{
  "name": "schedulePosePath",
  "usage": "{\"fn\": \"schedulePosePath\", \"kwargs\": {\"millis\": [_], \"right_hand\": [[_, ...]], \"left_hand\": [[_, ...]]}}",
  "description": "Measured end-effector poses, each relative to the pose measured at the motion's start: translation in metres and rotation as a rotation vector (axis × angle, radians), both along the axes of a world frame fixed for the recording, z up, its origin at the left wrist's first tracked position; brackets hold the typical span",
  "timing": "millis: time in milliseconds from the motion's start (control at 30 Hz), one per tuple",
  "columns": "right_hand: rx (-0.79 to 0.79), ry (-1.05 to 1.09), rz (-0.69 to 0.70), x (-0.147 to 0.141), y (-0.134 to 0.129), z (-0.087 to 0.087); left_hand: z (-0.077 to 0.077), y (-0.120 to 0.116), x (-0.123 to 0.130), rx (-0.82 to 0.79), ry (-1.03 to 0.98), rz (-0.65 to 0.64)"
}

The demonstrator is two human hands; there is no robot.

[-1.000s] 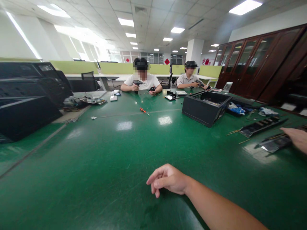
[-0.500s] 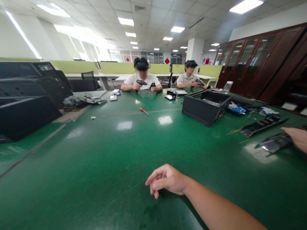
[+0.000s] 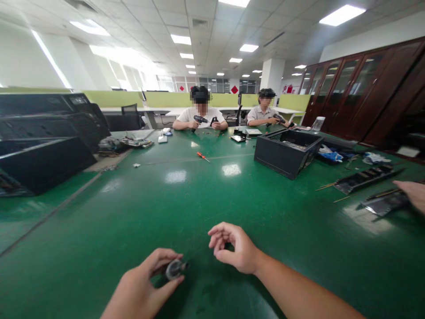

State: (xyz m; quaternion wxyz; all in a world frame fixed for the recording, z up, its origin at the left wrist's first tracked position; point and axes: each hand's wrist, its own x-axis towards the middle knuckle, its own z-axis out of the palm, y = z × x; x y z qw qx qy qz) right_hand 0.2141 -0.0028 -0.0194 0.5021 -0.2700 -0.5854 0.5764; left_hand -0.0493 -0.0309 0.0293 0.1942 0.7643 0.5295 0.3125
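Left hand [image 3: 146, 283], on the near side of the orange screwdriver [image 3: 203, 157] and left of it: thumb and fingers pinch a small round part [image 3: 174, 269]. Part: grey, blurred, dark stub at its right; sits at the fingertips. Right hand [image 3: 241, 248], near side of screwdriver, to its right: fingers loosely curled, thumb apart.

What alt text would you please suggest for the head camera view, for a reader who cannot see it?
A person's left hand grips a small round object at a green table, the right hand curled nearby. Beyond are an orange screwdriver, an open black case and two people holding power drills.
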Motion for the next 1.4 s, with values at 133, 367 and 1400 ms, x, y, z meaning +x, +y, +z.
{"fn": "schedulePosePath", "kwargs": {"millis": [133,367,1400], "right_hand": [[0.063,-0.026,-0.066,-0.001,-0.001,0.003],[0.063,-0.280,-0.198,-0.005,-0.007,0.006],[0.042,-0.476,-0.328,-0.005,-0.009,0.012]], "left_hand": [[-0.006,0.031,0.056,0.069,0.005,-0.133],[-0.026,0.034,0.059,0.328,-0.072,-0.302],[-0.039,0.035,0.058,0.245,-0.128,-0.265]]}}
